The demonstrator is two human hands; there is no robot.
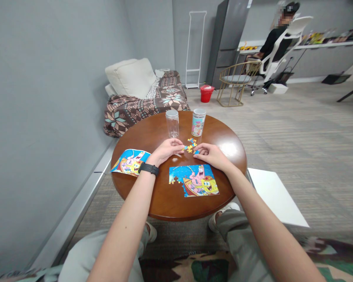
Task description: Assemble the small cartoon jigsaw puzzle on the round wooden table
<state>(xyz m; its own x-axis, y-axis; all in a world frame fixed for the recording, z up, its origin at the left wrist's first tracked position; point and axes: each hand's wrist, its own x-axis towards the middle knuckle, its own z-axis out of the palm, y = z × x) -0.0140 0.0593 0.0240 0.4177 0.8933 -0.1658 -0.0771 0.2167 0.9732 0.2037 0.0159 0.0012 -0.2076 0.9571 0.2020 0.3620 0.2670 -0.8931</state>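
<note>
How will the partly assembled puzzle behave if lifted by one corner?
The puzzle may sag or break apart: its notched lower left shows interlocking. It looks thin, so probably light. Pushed, it might slide on the glossy table.

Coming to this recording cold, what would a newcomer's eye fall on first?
Probably the bright cartoon jigsaw on the near half of the round brown table, its lower-left corner missing. Just beyond it, the left hand and right hand flank a small cluster of loose pieces. Farther off, the red bucket stands out on the grey floor.
</note>
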